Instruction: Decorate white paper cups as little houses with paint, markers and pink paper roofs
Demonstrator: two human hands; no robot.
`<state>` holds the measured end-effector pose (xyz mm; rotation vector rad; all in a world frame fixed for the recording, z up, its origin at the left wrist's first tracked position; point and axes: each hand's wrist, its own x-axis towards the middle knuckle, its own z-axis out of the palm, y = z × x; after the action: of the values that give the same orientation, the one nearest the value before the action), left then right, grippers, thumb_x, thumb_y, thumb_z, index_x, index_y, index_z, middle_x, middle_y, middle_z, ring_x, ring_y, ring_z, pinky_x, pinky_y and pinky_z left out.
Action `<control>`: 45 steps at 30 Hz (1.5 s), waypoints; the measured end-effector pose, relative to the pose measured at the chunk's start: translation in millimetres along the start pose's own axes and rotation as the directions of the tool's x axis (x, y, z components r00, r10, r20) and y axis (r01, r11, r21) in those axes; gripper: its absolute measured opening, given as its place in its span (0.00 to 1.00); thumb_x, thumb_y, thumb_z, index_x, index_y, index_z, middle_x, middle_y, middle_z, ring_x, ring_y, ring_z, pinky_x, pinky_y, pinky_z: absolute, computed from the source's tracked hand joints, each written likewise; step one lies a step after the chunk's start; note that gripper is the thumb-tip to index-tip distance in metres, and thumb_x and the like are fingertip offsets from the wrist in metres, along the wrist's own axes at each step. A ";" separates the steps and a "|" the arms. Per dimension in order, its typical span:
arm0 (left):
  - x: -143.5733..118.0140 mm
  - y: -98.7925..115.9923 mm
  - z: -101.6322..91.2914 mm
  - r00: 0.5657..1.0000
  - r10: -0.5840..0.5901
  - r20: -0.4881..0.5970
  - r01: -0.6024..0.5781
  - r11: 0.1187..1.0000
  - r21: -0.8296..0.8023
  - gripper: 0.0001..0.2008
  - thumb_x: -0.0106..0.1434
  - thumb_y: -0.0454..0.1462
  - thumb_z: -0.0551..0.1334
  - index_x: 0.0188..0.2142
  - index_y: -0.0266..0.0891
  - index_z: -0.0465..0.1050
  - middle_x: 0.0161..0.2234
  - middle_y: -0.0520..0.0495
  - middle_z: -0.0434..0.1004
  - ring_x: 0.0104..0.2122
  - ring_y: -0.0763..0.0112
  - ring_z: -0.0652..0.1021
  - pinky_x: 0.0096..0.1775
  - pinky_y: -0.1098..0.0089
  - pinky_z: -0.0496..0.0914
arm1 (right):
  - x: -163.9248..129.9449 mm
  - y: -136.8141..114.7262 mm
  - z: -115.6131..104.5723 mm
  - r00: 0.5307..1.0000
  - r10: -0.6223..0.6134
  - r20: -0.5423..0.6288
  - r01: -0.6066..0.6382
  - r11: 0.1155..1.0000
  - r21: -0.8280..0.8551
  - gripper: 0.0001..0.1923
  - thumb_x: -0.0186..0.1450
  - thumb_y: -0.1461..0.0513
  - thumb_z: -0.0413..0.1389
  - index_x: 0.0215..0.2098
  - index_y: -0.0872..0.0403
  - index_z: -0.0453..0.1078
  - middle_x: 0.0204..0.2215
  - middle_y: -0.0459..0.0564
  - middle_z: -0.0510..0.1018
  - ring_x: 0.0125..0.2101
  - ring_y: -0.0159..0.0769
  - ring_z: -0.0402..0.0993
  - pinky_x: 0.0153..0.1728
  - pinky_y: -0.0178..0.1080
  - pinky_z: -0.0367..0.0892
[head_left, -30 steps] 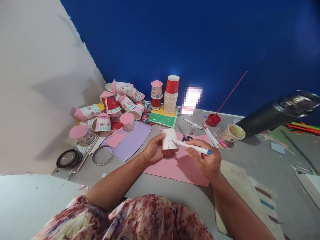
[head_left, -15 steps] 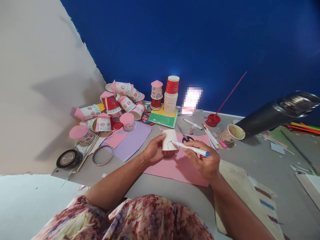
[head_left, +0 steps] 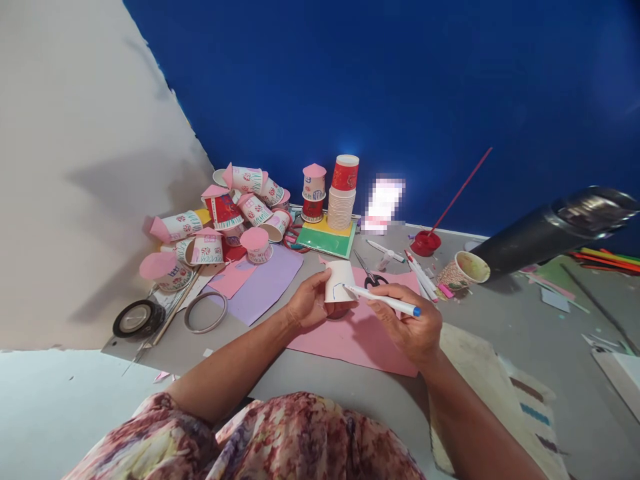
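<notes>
My left hand (head_left: 313, 299) grips a white paper cup (head_left: 340, 275) turned upside down, its fingers wrapped round the side and under the rim. Blue pen lines show on the cup's wall. In my right hand (head_left: 414, 320) is a white felt-tip pen (head_left: 385, 300) with a blue end, its tip at the cup's surface beside the lines. Beneath both hands lies a pink paper sheet (head_left: 360, 347). A pair of scissors (head_left: 373, 277) with black handles rests just behind the cup.
Decorated paper cups (head_left: 207, 247) with pink tops are heaped at the left. A cup stack (head_left: 341, 207) stands on a green and yellow packet (head_left: 325, 240). Black tape (head_left: 139, 319) and a grey ring (head_left: 206, 312) lie left. Right are loose markers (head_left: 423, 277), a patterned cup (head_left: 464, 268) and a dark cylinder (head_left: 545, 230).
The pen tip has moved slightly across the cup, and the blue line on it is longer. Both hands keep their hold.
</notes>
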<state>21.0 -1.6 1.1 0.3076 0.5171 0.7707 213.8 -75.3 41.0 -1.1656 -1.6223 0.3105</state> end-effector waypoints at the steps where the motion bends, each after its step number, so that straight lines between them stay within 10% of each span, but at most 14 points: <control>1: 0.0 -0.2 -0.3 1.000 -0.002 0.005 0.002 1.000 0.006 0.17 0.70 0.40 0.60 0.51 0.30 0.76 0.39 0.36 0.84 0.38 0.55 0.84 0.50 0.51 0.78 | 0.1 -0.1 0.1 1.000 0.001 0.000 -0.001 1.000 -0.003 0.07 0.68 0.56 0.63 0.40 0.50 0.80 0.32 0.48 0.86 0.26 0.36 0.80 0.27 0.35 0.75; 45: -1.5 -0.8 1.9 0.998 -0.027 0.065 0.026 1.000 0.018 0.21 0.72 0.43 0.58 0.55 0.29 0.73 0.41 0.35 0.84 0.40 0.52 0.85 0.45 0.53 0.79 | 2.5 -1.5 -3.2 0.999 -0.047 -0.019 0.047 0.999 0.008 0.03 0.68 0.62 0.63 0.41 0.51 0.79 0.31 0.45 0.85 0.26 0.31 0.80 0.25 0.29 0.72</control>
<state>21.6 -3.4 2.8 0.3400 0.4655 0.7290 215.9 -75.1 44.8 -1.1197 -1.6280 0.2749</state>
